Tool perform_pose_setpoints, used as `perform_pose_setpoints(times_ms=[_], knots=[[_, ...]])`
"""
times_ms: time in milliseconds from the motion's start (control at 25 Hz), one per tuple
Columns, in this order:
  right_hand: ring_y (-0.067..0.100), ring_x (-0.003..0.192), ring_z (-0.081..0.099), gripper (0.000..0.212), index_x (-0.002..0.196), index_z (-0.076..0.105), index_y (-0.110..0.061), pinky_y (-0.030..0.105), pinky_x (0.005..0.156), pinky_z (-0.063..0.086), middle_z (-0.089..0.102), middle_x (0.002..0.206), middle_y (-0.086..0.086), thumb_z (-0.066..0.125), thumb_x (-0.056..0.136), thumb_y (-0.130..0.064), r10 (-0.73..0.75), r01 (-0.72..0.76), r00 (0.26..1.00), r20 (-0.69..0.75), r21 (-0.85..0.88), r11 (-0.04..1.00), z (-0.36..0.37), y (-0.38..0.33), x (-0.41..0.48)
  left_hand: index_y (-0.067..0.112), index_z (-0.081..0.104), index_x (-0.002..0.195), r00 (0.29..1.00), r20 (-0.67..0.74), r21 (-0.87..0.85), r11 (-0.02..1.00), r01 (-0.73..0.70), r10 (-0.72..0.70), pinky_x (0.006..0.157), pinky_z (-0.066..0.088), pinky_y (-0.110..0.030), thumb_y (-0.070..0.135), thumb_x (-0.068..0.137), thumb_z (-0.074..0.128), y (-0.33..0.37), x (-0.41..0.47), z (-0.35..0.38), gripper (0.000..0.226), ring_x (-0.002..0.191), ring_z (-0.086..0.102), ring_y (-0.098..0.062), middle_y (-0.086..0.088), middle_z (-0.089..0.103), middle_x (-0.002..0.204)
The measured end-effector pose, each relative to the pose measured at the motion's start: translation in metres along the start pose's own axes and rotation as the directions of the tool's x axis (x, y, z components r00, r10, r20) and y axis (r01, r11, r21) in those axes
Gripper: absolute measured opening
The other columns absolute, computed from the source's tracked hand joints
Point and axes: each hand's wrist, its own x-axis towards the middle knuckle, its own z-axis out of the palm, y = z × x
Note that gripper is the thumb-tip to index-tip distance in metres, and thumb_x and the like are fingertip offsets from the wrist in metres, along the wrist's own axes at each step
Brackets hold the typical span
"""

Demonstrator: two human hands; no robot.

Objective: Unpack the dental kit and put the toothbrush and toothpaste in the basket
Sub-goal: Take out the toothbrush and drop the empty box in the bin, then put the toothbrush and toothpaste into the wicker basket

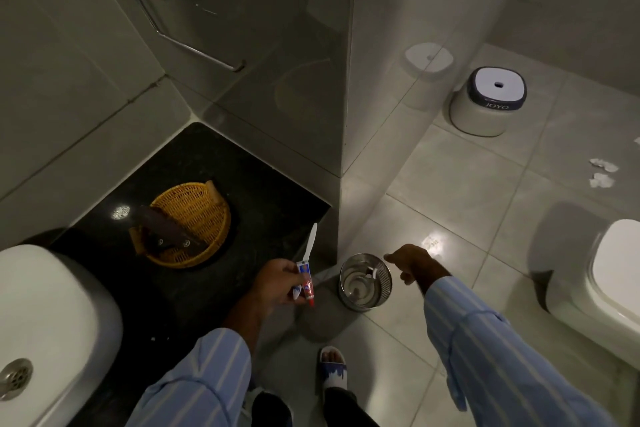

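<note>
Toothbrush with a white plastic handle [309, 246] and small red-and-white toothpaste tube [306, 282] are both in my left hand [277, 282], fingers clenched around them, above the dark stone counter [214, 288]. Round yellow wicker basket [204, 215] sits on that counter, near the hand but apart; a dark brown packet [162, 229] lies across its rim. My right hand [410, 262] hovers with fingers released over the shiny steel bin [365, 282] on the floor
</note>
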Motion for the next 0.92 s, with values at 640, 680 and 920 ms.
perform_pose_setpoints(times_ms=[640,680,920], knots=[[0.023,0.09,0.067,0.024,0.105,0.072,-0.013,0.026,0.077,0.043,0.071,0.102,0.007,0.064,0.088,-0.029,-0.813,0.73,0.518,0.267,-0.633,0.258,-0.015,-0.195,-0.14,0.025,0.067,0.108,0.844,0.091,0.776,0.494,-0.392,0.528,0.1,0.04,-0.04,0.032,0.088,0.063,0.099,-0.078,-0.095,0.021,0.091,0.065,-0.013,0.001,0.072,0.104],[0.02,0.083,0.066,0.024,0.103,0.073,-0.012,0.025,0.075,0.042,0.071,0.098,0.007,0.065,0.087,-0.03,-0.82,0.748,0.512,0.258,-0.603,0.277,-0.016,-0.202,-0.145,0.024,0.068,0.107,0.836,0.085,0.785,0.481,-0.391,0.541,0.104,0.039,-0.044,0.034,0.087,0.063,0.105,-0.084,-0.103,0.023,0.095,0.066,-0.016,-0.001,0.072,0.108],[-0.003,0.057,0.054,0.014,0.076,0.071,-0.023,0.016,0.06,0.04,0.062,0.066,-0.012,0.067,0.087,-0.031,-0.859,0.849,0.474,0.193,-0.359,0.388,-0.034,-0.234,-0.171,0.022,0.068,0.11,0.743,-0.083,0.543,0.655,-0.526,0.664,0.059,0.05,-0.01,0.028,0.078,0.078,0.12,-0.115,-0.149,0.034,0.083,0.071,-0.009,0.004,0.073,0.098]])
